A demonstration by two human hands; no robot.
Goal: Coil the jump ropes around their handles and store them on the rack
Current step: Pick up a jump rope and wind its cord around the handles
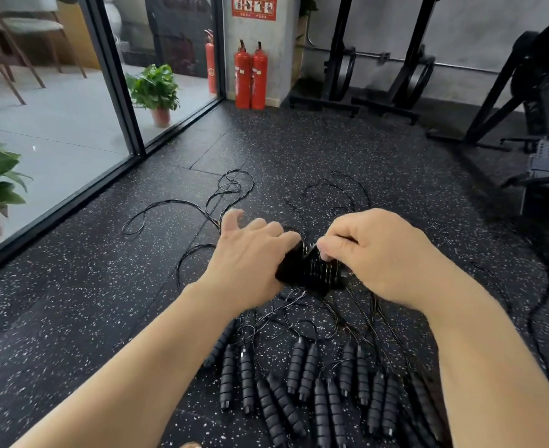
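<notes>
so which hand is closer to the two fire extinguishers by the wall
Left. The left hand sits almost directly below the fire extinguishers in the picture, gripping the rope bundle. The right hand pinches the same bundle from its far side, further off to the right.

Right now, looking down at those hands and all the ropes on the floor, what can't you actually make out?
- Head view: the coiled bundle is half hidden by the left hand and right hand.
- The storage rack cannot be identified.
- Handles on the floor: the nearest are cut off by the bottom edge and the arms.
- Loose cords tangle; which handle each joins is untraceable.
- Red wall sign: cut off, text blurred.
</notes>
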